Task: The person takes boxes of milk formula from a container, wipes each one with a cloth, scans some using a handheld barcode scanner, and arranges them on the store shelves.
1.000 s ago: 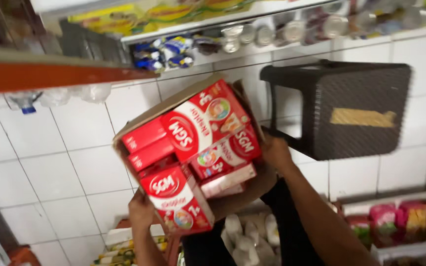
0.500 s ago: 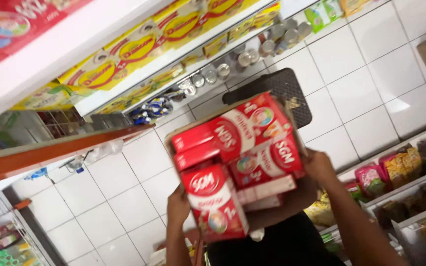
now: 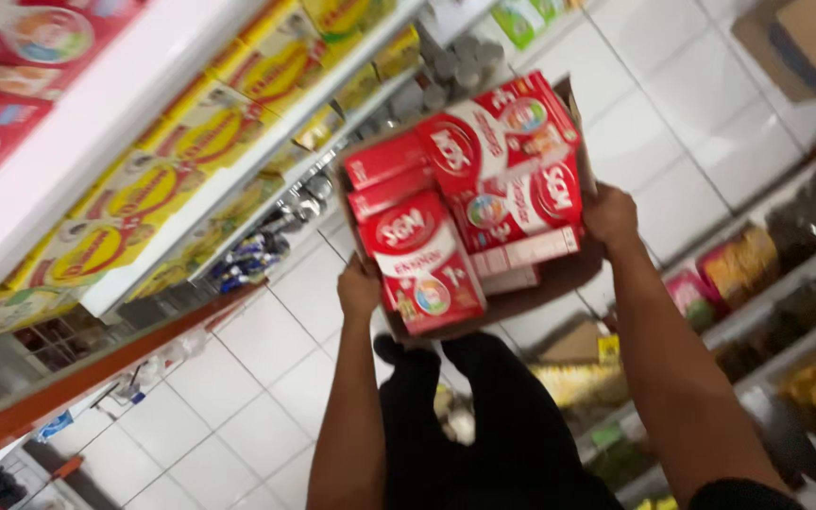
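Far to the left, a white shelf (image 3: 125,142) runs up across the aisle, stacked with yellow cartons (image 3: 134,189) and, above them, red and white packs (image 3: 11,57) at the top corner. Below it an orange-edged shelf (image 3: 77,378) slants down, with small dark tins (image 3: 247,264) sitting on the rack between the two. The floor (image 3: 238,416) is white tile, seen from above.

Next comes the person's left hand (image 3: 359,288), fingers clamped on the near left edge of a brown cardboard box (image 3: 559,279), thumb side up against its wall. The box is held out in front of the body, above the floor and the dark trousers (image 3: 484,425), tilted toward the shelves. Inside it lie red milk cartons (image 3: 446,208), several flat on their faces and overlapping, one large one at the front left corner beside the left hand, two smaller plain red ones just behind it.

The right hand (image 3: 609,219) grips the box's right wall, fingers wrapped round the edge and shut on the cardboard.

Further right, low shelves (image 3: 786,274) hold bagged goods (image 3: 729,274) in red and yellow wrappers, blurred. In the top right corner stands another cardboard carton (image 3: 805,42).
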